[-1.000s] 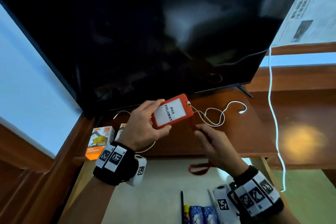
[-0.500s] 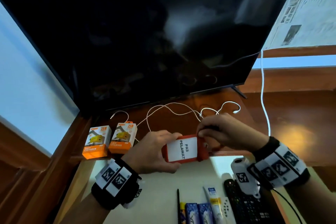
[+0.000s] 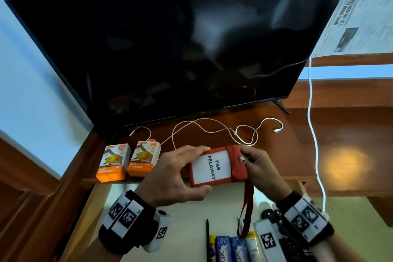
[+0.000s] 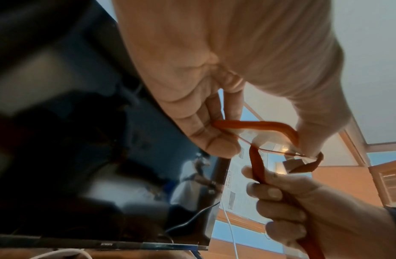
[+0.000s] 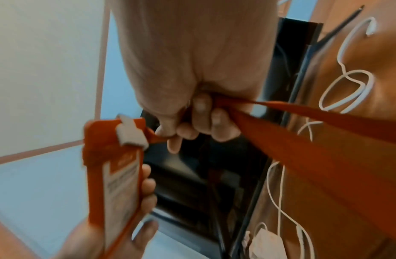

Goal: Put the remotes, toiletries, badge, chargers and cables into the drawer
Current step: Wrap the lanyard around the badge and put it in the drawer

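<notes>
Head view: we noted left hand (image 3: 170,174) pinching badge (image 3: 210,166) by edges above open drawer (image 3: 187,225); right hand (image 3: 258,171) gripping lanyard (image 3: 246,206). Judged: gather dangling strap onto badge first, then lower together, clear of toiletries (image 3: 229,249).

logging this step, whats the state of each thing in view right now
badge: held over the open drawer, not yet in
lanyard: wrapped round badge's end, loop hanging
left hand: grips badge
right hand: pinches lanyard
charger boxes: upright on shelf
white cable: loose on shelf
drawer: open, toiletries and remotes inside
</notes>
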